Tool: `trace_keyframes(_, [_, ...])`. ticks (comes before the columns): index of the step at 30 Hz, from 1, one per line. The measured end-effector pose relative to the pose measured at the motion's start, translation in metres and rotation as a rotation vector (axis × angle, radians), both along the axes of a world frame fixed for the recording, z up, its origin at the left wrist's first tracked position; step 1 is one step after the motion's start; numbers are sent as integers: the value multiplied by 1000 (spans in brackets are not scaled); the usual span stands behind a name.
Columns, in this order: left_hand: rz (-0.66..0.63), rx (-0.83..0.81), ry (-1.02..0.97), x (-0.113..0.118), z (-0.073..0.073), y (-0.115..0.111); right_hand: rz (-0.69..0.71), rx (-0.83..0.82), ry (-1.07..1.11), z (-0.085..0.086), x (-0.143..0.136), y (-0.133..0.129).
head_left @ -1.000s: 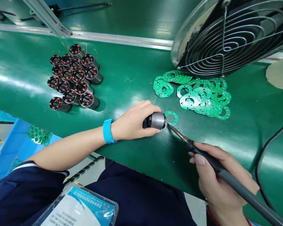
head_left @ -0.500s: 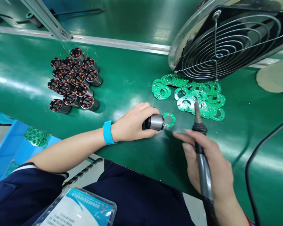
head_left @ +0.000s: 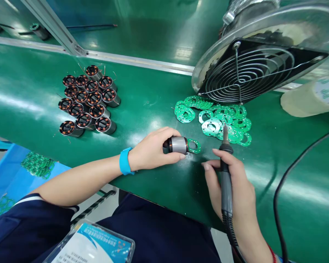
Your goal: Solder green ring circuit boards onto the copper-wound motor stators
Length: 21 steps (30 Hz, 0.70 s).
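Observation:
My left hand (head_left: 156,148), with a blue band at the wrist, is closed around a motor stator (head_left: 178,145) lying on its side on the green bench. At the stator's right end a green ring-shaped circuit board (head_left: 194,146) sits against the copper windings; whether it is joined there I cannot tell. Between the fingers of my right hand (head_left: 233,182) is a soldering iron (head_left: 226,186), its metal tip pointing away from me. That tip appears in front of the pile of ring-shaped boards (head_left: 224,122), apart from the held stator.
Several upright stators (head_left: 89,98) with copper windings stand grouped at the left. A fan with a wire guard (head_left: 241,78) leans over the back right, beside a pale roll (head_left: 304,98). The iron's black cable (head_left: 276,197) loops at the right. A blue bin (head_left: 11,175) holds more boards.
The camera view has shifted a little. My right hand with the soldering iron is slightly further left, nearer the stator. My left hand keeps its grip on the stator.

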<state>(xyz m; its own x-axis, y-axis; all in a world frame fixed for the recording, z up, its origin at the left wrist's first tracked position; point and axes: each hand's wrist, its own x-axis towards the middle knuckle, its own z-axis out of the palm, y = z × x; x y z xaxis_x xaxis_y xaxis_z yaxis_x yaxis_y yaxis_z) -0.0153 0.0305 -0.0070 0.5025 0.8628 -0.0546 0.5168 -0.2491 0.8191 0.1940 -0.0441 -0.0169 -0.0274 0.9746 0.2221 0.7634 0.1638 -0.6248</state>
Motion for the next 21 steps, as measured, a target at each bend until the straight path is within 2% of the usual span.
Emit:
trace_keyframes(3, [13, -211, -129, -1, 3, -3, -71, -27, 150, 2, -11, 2])
trace_keyframes(7, [-81, -421, -332, -3, 1, -5, -239, 46, 387, 3, -24, 8])
trace_keyframes(9, [-134, -409, -356, -4, -2, -5, -270, 72, 544, 4, -28, 12])
trace_keyframes(10, [-152, -353, -322, -4, -2, -5, -253, 59, 616, 4, -28, 14])
trace_keyframes(12, [-169, -172, -173, -3, -4, -4, -138, -21, 666, 5, -26, 19])
trace_keyframes(14, [-185, -8, -2, -3, -4, -4, -2, -96, 553, 6, -24, 25])
trace_keyframes(16, [-210, 50, 87, -4, -4, -3, 110, -76, 327, 6, -22, 27])
trace_keyframes(18, [-229, 37, 66, -7, -2, -1, 149, 57, 99, 5, -23, 26])
trace_keyframes(21, [-208, -68, -105, -12, 0, 4, 94, 237, -121, 2, -26, 18])
